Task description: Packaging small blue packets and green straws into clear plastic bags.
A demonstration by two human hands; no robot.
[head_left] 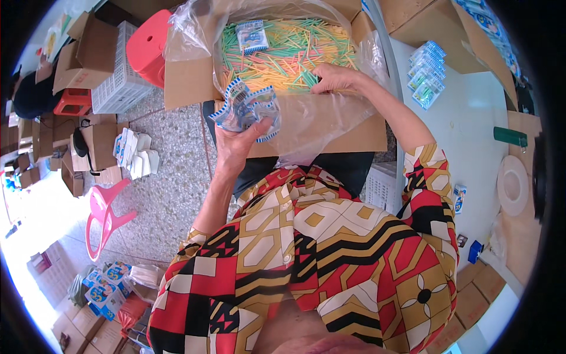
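Note:
My left hand (237, 144) is closed on crinkled blue-and-white plastic packets (244, 109) with striped edges, held over the near left rim of a cardboard box (187, 79). Inside that box, a clear plastic liner (318, 127) surrounds a heap of thin sticks (289, 50) in green, yellow and pink. My right hand (339, 78) reaches into the near right of the heap, its fingers curled around a few green sticks (308, 78). Another packet (252, 36) with a striped edge lies on the sticks at the far left. I cannot tell what the sticks are made of.
To the right, a pale table (439, 130) bears a row of filled packets (427, 74) and a green tool (510, 137). A red stool (147, 48), a white crate (119, 74) and a pink stool (105, 212) stand on the left. An open carton (424, 29) sits at the far right.

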